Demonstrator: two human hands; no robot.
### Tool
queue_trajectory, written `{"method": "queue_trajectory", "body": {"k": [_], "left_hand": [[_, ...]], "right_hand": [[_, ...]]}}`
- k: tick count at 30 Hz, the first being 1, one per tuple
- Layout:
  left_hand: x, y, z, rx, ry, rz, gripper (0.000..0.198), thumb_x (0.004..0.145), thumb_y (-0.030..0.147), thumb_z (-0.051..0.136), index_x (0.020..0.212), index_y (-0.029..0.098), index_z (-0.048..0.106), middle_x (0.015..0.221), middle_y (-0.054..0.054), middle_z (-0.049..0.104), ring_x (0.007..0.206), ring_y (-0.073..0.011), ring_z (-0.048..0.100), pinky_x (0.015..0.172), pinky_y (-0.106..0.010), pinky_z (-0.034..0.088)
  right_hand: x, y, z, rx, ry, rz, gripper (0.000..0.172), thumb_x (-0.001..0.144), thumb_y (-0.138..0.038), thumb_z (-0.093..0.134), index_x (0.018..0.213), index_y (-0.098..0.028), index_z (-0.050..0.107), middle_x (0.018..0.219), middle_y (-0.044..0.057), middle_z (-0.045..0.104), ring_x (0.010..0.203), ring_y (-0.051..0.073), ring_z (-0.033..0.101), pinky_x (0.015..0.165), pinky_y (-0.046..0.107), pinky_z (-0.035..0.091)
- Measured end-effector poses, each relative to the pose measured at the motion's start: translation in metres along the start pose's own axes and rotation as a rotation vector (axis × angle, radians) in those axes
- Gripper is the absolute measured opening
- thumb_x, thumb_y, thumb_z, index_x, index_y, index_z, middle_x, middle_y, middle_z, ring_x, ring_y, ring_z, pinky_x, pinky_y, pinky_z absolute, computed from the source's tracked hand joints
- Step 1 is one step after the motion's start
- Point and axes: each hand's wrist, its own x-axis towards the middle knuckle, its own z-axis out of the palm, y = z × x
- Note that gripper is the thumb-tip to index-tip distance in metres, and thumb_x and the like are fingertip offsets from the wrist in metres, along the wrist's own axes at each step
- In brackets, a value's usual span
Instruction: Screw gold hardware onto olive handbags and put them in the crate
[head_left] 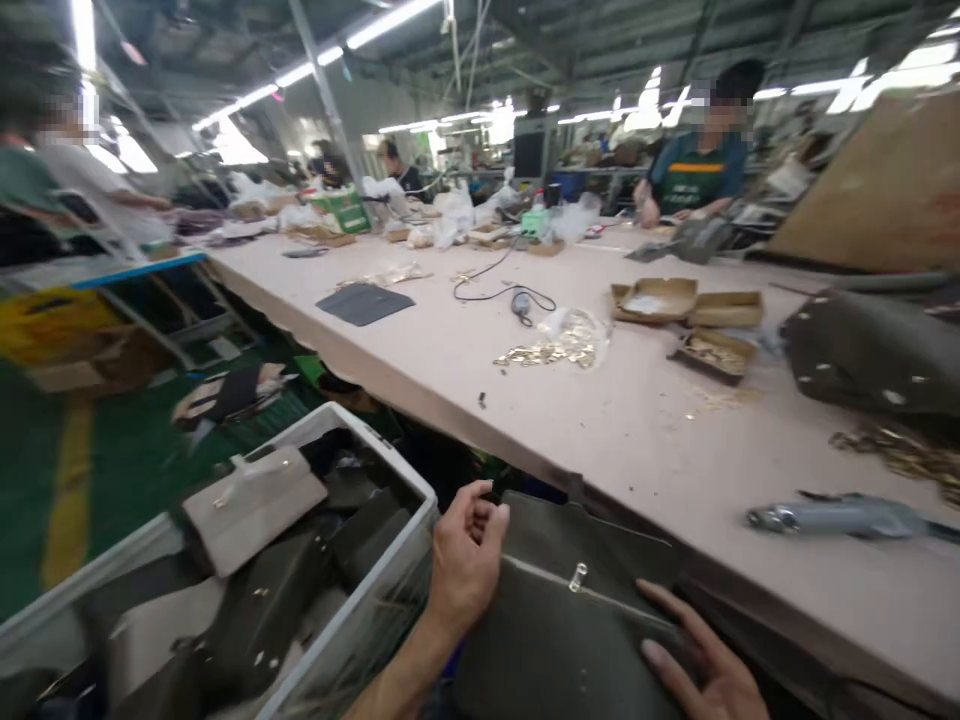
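Observation:
A dark olive-grey handbag [547,640] of leather-like material lies below the table's front edge. A pale line crosses it under its flap, and a small shiny metal clasp [577,577] sits on that line. At the bag's upper left edge is my left hand [465,560], its fingers curled in towards the thumb; what they hold, if anything, is hidden. My right hand [705,655] rests on the right side of the bag, index finger and thumb stretched out and apart. The frame cuts off the bag's lower end.
A white crate [431,500] of similar bags stands left. On the long table [480,370] are gold metal parts [570,340], small cardboard boxes [660,300], a grey power tool [840,517], a dark flat piece [365,304] and a stacked bag pile [877,350]. A co-worker [694,170] stands across.

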Motion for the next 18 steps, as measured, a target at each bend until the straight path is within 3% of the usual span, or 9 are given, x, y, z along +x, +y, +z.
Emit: {"method": "queue_trajectory", "body": {"k": [3,5,9,11,13,15,18], "left_hand": [[0.018,0.027,0.030,-0.335,-0.392,-0.239,0.051,0.092,0.052,0.064,0.124,0.013,0.058,0.071,-0.006,0.071,0.051,-0.0165,0.061,0.048,-0.025,0.050],[0.026,0.040,0.050,-0.434,-0.510,-0.414,0.052,0.094,0.054,0.059,0.123,0.011,0.057,0.070,-0.011,0.072,0.049,-0.0189,0.064,0.043,-0.024,0.050],[0.042,0.046,0.078,-0.533,-0.435,-0.771,0.047,0.102,0.049,0.041,0.108,0.006,0.059,0.072,-0.020,0.073,0.052,-0.0231,0.069,0.046,-0.029,0.057],[0.048,0.043,0.085,-0.545,-0.319,-0.831,0.041,0.102,0.048,0.042,0.107,0.009,0.055,0.073,-0.023,0.074,0.051,-0.0237,0.069,0.044,-0.030,0.057],[0.052,0.040,0.087,-0.537,-0.245,-0.804,0.040,0.101,0.049,0.046,0.114,0.011,0.049,0.073,-0.024,0.074,0.049,-0.0242,0.068,0.042,-0.030,0.056],[0.056,0.038,0.085,-0.557,-0.309,-0.828,0.046,0.101,0.053,0.044,0.117,0.011,0.049,0.077,-0.027,0.075,0.049,-0.0244,0.068,0.041,-0.030,0.056],[0.061,0.038,0.080,-0.606,-0.463,-0.917,0.058,0.102,0.056,0.038,0.107,0.003,0.061,0.080,-0.029,0.074,0.051,-0.0237,0.070,0.043,-0.030,0.058]], "right_hand": [[-0.007,-0.015,0.001,0.055,-0.018,-0.048,0.057,0.084,-0.055,0.072,0.134,-0.028,0.071,0.138,0.006,0.067,0.131,0.034,0.060,0.107,0.039,0.054],[-0.011,-0.019,0.002,0.053,-0.011,-0.067,0.056,0.087,-0.055,0.070,0.135,-0.027,0.070,0.140,0.007,0.065,0.133,0.032,0.058,0.111,0.039,0.050],[-0.017,-0.012,0.003,0.016,-0.020,-0.082,0.057,0.087,-0.055,0.071,0.137,-0.029,0.068,0.142,0.007,0.064,0.135,0.032,0.057,0.113,0.039,0.048],[-0.019,-0.008,0.003,-0.003,-0.029,-0.089,0.056,0.088,-0.054,0.071,0.139,-0.030,0.067,0.143,0.006,0.063,0.136,0.031,0.056,0.112,0.038,0.048],[-0.019,-0.005,0.002,-0.025,-0.033,-0.099,0.056,0.089,-0.054,0.070,0.140,-0.032,0.065,0.143,0.005,0.063,0.136,0.031,0.056,0.112,0.037,0.048],[-0.018,-0.004,0.002,-0.048,-0.029,-0.109,0.055,0.090,-0.053,0.070,0.141,-0.032,0.065,0.143,0.004,0.063,0.136,0.030,0.056,0.112,0.037,0.049],[-0.017,-0.005,0.002,-0.069,-0.006,-0.126,0.054,0.090,-0.053,0.071,0.140,-0.032,0.066,0.142,0.005,0.064,0.134,0.031,0.058,0.111,0.038,0.049]]}}
